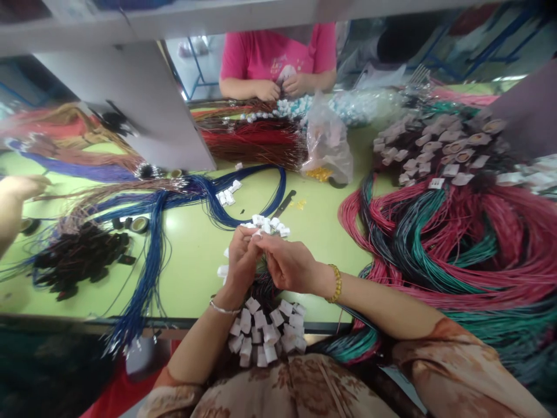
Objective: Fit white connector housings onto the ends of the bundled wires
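My left hand point(242, 255) and my right hand point(289, 261) meet over the green table, fingertips pinched together. Between them is a small white piece that looks like a plug connector point(256, 234), mostly covered by the fingers. Just beyond the fingertips lies a cluster of white connectors point(270, 224). Under my wrists, at the table's front edge, hangs a bundle of wires with white connector ends point(265, 334). A loop of blue wires point(213, 203) lies ahead of my left hand, with a dark-handled knife point(285, 203) beside it.
Red, black and green wires point(435, 249) pile up at the right. Black connectors point(80, 255) and rolls of tape point(139, 224) lie at the left. Across the table point(195, 278), a person in a pink shirt point(278, 58) works. Another person's hand point(21, 188) reaches in from the left.
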A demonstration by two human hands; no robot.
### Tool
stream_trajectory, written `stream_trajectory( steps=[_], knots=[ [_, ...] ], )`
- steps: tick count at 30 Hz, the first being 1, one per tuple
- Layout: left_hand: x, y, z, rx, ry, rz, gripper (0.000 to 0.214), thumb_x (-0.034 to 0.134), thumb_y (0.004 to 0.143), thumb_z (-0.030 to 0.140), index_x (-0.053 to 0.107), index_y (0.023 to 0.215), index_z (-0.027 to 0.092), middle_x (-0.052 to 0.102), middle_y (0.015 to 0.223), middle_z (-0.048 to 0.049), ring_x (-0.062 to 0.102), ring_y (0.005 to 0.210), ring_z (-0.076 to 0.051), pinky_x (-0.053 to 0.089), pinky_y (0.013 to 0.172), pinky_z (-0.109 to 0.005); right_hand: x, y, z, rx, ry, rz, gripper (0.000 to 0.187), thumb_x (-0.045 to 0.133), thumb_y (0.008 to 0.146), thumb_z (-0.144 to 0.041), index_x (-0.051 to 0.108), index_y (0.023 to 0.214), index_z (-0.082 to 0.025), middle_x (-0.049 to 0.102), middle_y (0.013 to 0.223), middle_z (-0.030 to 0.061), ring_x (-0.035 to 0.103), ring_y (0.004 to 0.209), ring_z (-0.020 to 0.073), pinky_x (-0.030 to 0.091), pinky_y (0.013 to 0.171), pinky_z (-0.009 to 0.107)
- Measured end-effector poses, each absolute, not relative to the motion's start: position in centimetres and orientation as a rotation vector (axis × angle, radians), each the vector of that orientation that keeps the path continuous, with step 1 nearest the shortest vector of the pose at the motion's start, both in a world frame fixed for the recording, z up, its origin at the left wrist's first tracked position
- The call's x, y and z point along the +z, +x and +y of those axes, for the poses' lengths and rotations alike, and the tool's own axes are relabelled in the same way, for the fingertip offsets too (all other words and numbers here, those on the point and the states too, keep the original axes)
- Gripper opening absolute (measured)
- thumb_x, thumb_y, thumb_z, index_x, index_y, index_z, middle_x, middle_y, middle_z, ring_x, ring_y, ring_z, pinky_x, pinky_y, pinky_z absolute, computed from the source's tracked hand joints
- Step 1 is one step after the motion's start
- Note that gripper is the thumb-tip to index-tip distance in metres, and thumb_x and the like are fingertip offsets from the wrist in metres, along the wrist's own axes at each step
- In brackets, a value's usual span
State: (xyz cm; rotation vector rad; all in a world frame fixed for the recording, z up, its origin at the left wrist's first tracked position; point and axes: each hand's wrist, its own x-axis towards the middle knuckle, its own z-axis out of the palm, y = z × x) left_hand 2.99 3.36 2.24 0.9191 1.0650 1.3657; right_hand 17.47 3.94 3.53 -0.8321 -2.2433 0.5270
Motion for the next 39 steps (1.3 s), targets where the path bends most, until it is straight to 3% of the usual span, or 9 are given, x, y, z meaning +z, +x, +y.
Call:
stream_trajectory(
  steps=[5,10,14,18,22,25,30,36,39],
  knots=[
    [2.2,1.9,4.4,1.348,1.067,1.226,0.037,0.071,0.085,0.052,0.058,0.094,0.019,0.061,0.068,0.0024,0.047,0.049,-0.008,0.038,0.046,-0.020,6.7,20.2,6.4,0.688,-1.080,-2.092,0.019,0.048,0.095,-0.022,0.059,0.109,-0.017,0.073,0.097,0.0087,0.065,0.077,0.0170,0.047,0.067,0.028],
    [1.9,1.0,4.8,1.568,1.157,1.334,0.032,0.064,0.091,0.048,0.061,0.107,0.021,0.060,0.084,-0.0012,0.053,0.061,-0.010,0.047,0.055,-0.021,7.7,23.0,5.1,0.744,-1.355,-2.787,0.015,0.062,0.083,-0.031,0.062,0.078,-0.017,0.066,0.070,0.0062,0.055,0.060,0.0171,0.031,0.057,0.030],
    [2.1,1.0,4.7,1.554,1.293,1.379,0.031,0.064,0.091,0.046,0.060,0.108,0.020,0.060,0.098,-0.0062,0.060,0.081,-0.015,0.053,0.067,-0.026,4.6,21.7,1.7,0.689,-1.461,-2.861,0.019,0.065,0.079,-0.032,0.061,0.085,-0.015,0.068,0.079,0.0134,0.057,0.065,0.0223,0.028,0.056,0.032],
    [2.6,0.5,4.0,1.475,1.595,1.478,0.030,0.063,0.092,0.042,0.061,0.113,0.020,0.061,0.118,-0.0109,0.061,0.105,-0.022,0.053,0.093,-0.039,2.8,20.8,-0.6,0.621,-1.450,-2.785,0.016,0.051,0.092,-0.029,0.054,0.097,-0.015,0.069,0.092,0.0169,0.059,0.074,0.0227,0.037,0.063,0.033],
    [3.4,-0.6,1.4,1.424,1.898,1.455,0.055,0.064,0.090,0.054,0.053,0.133,0.021,0.052,0.143,-0.0173,0.049,0.135,-0.032,0.042,0.110,-0.052,3.6,21.6,-1.9,0.841,-1.347,-2.541,0.019,0.043,0.099,-0.036,0.048,0.096,-0.018,0.064,0.079,0.0077,0.054,0.064,0.0178,0.041,0.061,0.031],
    [4.4,-1.2,-1.3,1.187,2.205,1.318,0.083,0.065,0.081,0.070,0.045,0.145,0.020,0.047,0.151,-0.0209,0.043,0.141,-0.039,0.036,0.115,-0.058,6.2,22.4,-2.4,0.882,-1.171,-2.319,0.020,0.048,0.098,-0.039,0.050,0.095,-0.019,0.062,0.078,0.0030,0.052,0.065,0.0160,0.041,0.061,0.029],
    [7.6,-1.7,-3.6,1.099,2.461,1.284,0.112,0.075,0.066,0.075,0.034,0.155,0.020,0.062,0.134,-0.0176,0.059,0.120,-0.038,0.046,0.103,-0.054,11.9,22.9,-2.4,0.762,-1.020,-2.133,0.022,0.056,0.096,-0.034,0.059,0.111,-0.019,0.063,0.086,0.0015,0.054,0.075,0.0161,0.046,0.069,0.029],
    [11.8,-2.7,-5.0,1.307,2.520,1.423,0.062,0.069,0.078,0.029,0.061,0.139,0.027,0.067,0.090,-0.0063,0.062,0.093,-0.030,0.046,0.094,-0.048,14.0,22.3,-3.2,0.678,-0.884,-2.115,0.040,0.054,0.097,-0.033,0.054,0.136,-0.020,0.068,0.106,0.0049,0.063,0.091,0.0184,0.053,0.086,0.032],
    [13.1,-3.8,-6.2,1.378,2.542,1.457,0.049,0.067,0.075,0.022,0.072,0.122,0.034,0.065,0.079,-0.0044,0.061,0.089,-0.031,0.044,0.095,-0.052,13.1,22.1,-3.9,0.539,-0.891,-2.230,0.043,0.049,0.099,-0.032,0.052,0.140,-0.019,0.070,0.110,0.0086,0.065,0.094,0.0203,0.054,0.086,0.034]
  ],
)
